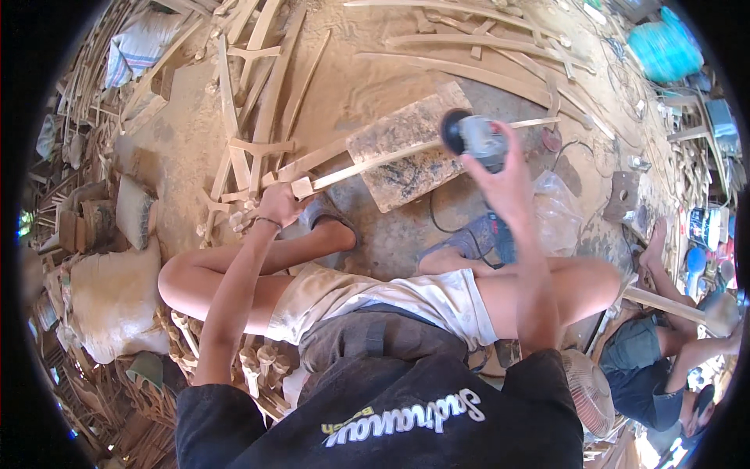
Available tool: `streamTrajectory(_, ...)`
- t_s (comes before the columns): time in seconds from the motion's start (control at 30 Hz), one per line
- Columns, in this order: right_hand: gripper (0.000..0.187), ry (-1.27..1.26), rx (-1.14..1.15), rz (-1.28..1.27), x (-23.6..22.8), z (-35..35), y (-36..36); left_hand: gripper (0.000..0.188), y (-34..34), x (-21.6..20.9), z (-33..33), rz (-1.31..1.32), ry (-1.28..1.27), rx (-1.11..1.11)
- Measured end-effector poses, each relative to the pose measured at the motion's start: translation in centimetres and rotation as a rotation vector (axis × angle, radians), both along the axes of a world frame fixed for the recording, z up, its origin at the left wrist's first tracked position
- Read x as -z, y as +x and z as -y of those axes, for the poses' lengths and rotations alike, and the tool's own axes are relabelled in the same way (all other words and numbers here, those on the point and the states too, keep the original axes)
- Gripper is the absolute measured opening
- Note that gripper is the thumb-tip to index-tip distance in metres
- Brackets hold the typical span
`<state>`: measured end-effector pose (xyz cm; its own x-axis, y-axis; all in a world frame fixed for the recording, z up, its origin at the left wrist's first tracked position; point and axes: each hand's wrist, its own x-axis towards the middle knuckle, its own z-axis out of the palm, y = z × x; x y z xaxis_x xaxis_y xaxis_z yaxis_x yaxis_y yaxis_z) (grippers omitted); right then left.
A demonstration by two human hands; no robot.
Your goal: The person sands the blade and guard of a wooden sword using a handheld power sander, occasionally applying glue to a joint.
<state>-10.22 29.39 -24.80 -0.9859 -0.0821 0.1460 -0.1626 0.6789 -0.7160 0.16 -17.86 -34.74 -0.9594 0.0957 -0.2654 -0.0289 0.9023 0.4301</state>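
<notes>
Sawdust floor, scattered wood strips, sacks

Curved wooden strip across board, grinder atop its right part.

Count of items in view: one angle grinder; one long wooden strip under it; one flat board beneath the strip; two sacks at left; one fan; one blue bag.
</notes>
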Motion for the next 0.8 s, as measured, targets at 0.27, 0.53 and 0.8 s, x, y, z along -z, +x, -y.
streamTrajectory(0.27, 0.08, 0.207, -0.39, 0.385, -2.2, 9.9, 4.3, 0.044, -0.2, 3.1, -4.6, 0.174, -0.063, -0.162)
streamTrajectory(0.53, 0.076, 0.13, -0.503, 0.246, -1.1, 13.7, 5.6, 0.048, 0.4, 4.9, -1.8, 0.075, 0.082, -0.173)
streamTrajectory(0.8, 0.072, 0.107, -0.514, 0.212, 0.4, 13.8, 5.3, 0.046, -0.2, 3.6, -3.3, 0.056, -0.045, -0.142)
